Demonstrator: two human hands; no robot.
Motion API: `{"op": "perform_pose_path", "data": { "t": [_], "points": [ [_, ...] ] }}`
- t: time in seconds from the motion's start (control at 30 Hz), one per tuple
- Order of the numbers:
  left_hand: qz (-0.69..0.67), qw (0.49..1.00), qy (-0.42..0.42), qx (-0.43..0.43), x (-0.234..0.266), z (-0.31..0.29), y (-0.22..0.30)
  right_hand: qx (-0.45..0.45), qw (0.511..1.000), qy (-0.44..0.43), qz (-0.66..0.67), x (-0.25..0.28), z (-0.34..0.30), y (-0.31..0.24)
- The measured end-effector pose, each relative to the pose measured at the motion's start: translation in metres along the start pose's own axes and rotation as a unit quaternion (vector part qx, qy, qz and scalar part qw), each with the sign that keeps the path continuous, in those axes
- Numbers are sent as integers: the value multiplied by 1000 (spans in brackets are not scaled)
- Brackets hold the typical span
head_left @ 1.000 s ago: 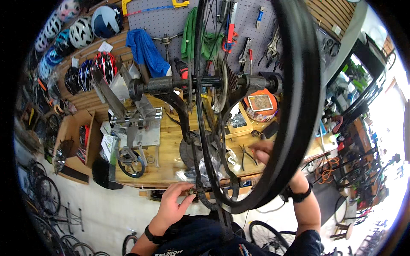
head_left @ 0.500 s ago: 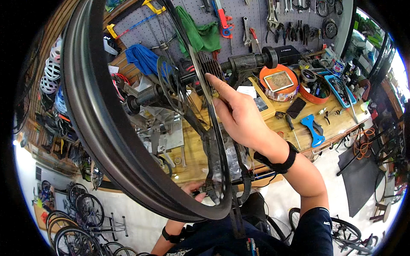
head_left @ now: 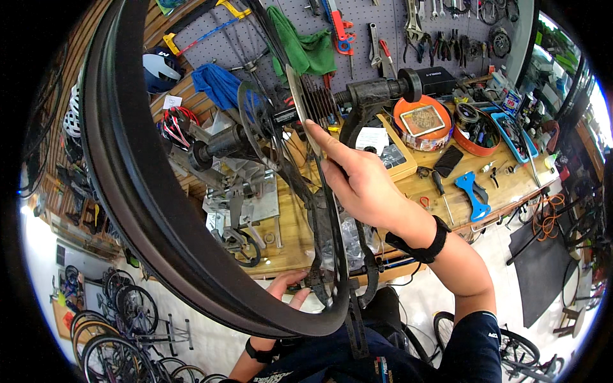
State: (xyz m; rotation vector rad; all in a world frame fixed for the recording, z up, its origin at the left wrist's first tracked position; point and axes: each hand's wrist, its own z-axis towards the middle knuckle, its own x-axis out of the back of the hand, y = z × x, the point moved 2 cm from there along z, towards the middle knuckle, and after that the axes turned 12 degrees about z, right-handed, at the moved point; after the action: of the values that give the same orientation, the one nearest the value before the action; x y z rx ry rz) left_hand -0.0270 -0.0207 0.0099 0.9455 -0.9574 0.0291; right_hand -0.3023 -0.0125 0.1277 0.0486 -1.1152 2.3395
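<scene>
A bicycle wheel with a deep black rim (head_left: 137, 220) stands upright in a dark metal truing stand (head_left: 316, 223). Its hub carries a cassette of sprockets (head_left: 317, 102), with a large pale disc beside it. My right hand (head_left: 367, 182) is on the wheel's right side. Its forefinger is stretched out, with the tip against the disc's edge; the thumb is lower and apart, and the other fingers are curled under. Low at the stand's near end, my left hand (head_left: 285, 287) has forefinger and thumb around a small adjuster part. The rim covers some of that hand.
On the wooden bench (head_left: 287, 246) are an orange round tin (head_left: 424, 131), a red tray (head_left: 474, 133), a phone (head_left: 448, 161), a screwdriver (head_left: 442, 195) and a blue tool (head_left: 472, 196). Tools hang on the pegboard (head_left: 377, 19). Several bicycles (head_left: 118, 338) stand at lower left.
The view has shifted slightly, and the rim now sits a little further left in it. My left forefinger and thumb have moved a bit at the stand. My right forefinger stays by the disc.
</scene>
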Motion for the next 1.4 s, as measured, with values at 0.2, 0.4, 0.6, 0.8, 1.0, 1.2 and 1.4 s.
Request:
{"op": "perform_pose_path", "data": {
  "t": [0.2, 0.4, 0.6, 0.8, 1.0, 1.2, 1.4],
  "points": [
    [12, 1000, -1, 1, 1, -3, -2, 6, 999, -13, -31, 1, -10, -5],
    [0, 1000, 6, -11, -2, -2, -2, 61, 994, 86, -16, 3, -8, -8],
    [23, 999, -13, 31, 0, -2, 3, -31, 978, 199, 60, 32, 5, 0],
    [-36, 998, -18, 56, 0, -1, 8, -33, 984, 137, 106, 30, -1, -8],
    [-7, 1000, -3, 11, -2, -5, -1, 32, 987, 114, -113, 52, 14, -1],
    [-43, 998, -6, 42, -2, -6, 6, 195, 917, 91, -336, 68, 54, 12],
    [-38, 999, 11, 3, 5, -7, 15, 109, 950, -82, -280, 88, 101, 28]
  ]
}}
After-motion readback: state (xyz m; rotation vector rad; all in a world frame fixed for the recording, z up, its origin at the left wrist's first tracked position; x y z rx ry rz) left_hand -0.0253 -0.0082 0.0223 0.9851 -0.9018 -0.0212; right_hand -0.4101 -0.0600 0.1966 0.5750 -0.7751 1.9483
